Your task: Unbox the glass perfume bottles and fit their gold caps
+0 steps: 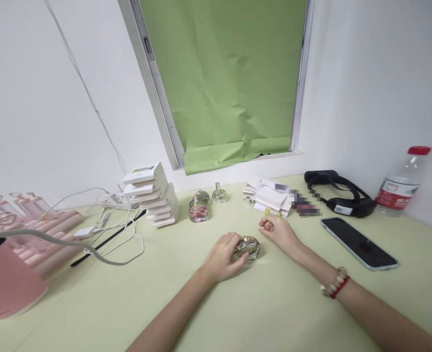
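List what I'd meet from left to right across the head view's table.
Pink container, stacked white boxes, pinkish bottle, left hand, glass bottle under its fingers, right hand, black headset, water bottle.

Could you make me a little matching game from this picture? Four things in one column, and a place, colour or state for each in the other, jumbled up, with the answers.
1. Phone
2. Left hand
3. Plastic bottle
4. Right hand

A. Has a red cap
B. Has a beaded bracelet on its arm
C. Lies flat, dark screen up
D. On a glass bottle

Pairs: 1-C, 2-D, 3-A, 4-B
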`<state>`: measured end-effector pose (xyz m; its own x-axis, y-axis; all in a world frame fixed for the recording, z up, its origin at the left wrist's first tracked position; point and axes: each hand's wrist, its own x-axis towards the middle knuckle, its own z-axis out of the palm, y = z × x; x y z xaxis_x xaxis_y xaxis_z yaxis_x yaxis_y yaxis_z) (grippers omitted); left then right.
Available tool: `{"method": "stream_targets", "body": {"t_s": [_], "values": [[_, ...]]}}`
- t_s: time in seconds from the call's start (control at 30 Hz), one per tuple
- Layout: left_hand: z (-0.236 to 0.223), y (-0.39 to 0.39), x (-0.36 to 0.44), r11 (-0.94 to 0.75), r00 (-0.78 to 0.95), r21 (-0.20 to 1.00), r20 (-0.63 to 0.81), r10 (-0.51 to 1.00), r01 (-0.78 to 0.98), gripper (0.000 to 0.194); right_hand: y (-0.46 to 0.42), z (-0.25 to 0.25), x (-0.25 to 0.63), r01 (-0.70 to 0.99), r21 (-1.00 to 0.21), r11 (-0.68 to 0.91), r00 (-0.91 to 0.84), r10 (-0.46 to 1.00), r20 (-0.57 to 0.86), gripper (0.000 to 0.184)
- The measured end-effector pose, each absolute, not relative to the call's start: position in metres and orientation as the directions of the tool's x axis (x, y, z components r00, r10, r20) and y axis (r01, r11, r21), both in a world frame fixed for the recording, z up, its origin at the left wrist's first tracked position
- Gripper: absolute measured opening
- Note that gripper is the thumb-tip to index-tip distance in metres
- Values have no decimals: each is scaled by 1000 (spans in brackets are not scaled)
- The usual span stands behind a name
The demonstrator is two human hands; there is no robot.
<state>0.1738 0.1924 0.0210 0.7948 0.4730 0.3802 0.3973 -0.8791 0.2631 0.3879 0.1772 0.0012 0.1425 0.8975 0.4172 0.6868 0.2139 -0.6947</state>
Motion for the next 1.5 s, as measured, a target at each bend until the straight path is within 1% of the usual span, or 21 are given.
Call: {"method": "stream_targets", "body": {"t_s": [0.07, 0.13, 0.2, 0.27, 0.33, 0.4, 0.43, 0.57, 0.67, 1.07, 1.2, 1.33, 1.43, 1.5], "values": [[21, 193, 174, -879, 794, 261, 381, 474, 400, 19, 178, 3, 393, 691, -683, 236, 171, 865, 472, 10], [22, 192, 174, -879, 794, 258, 381, 473, 400, 19, 178, 4, 399, 738, -630, 241, 180, 830, 529, 13], [22, 192, 174, -881, 794, 254, 385, 471, 399, 19, 176, 5, 403, 823, -523, 222, 155, 797, 583, 14], [22, 192, 174, -881, 793, 254, 387, 470, 398, 18, 175, 5, 405, 899, -389, 202, 92, 781, 618, 15], [22, 192, 174, -881, 793, 256, 385, 471, 399, 18, 174, 3, 406, 940, -279, 197, 17, 788, 615, 15], [22, 191, 174, -881, 795, 254, 384, 470, 399, 18, 175, 0, 406, 954, -216, 207, -40, 805, 592, 16], [22, 191, 174, -883, 796, 252, 383, 468, 397, 18, 176, -1, 405, 954, -208, 215, -57, 812, 581, 17], [22, 192, 174, -881, 799, 252, 375, 470, 399, 18, 179, -4, 404, 939, -242, 244, -78, 837, 542, 22], [23, 191, 174, -880, 798, 257, 375, 472, 399, 19, 181, -4, 405, 950, -215, 225, -87, 854, 512, 23], [25, 190, 174, -873, 791, 265, 374, 484, 409, 18, 180, -5, 406, 957, -198, 211, -84, 857, 508, 24], [25, 190, 174, -876, 791, 274, 380, 479, 398, 18, 176, 2, 402, 958, -185, 217, -88, 843, 531, 19], [25, 190, 174, -872, 793, 281, 370, 484, 401, 17, 170, 9, 397, 973, -151, 177, -78, 861, 503, 11], [25, 190, 174, -870, 795, 288, 363, 486, 401, 17, 169, 9, 396, 978, -116, 171, -96, 872, 479, 10], [24, 190, 174, -873, 795, 290, 370, 480, 393, 18, 169, 8, 396, 977, -105, 184, -112, 870, 480, 14]]}}
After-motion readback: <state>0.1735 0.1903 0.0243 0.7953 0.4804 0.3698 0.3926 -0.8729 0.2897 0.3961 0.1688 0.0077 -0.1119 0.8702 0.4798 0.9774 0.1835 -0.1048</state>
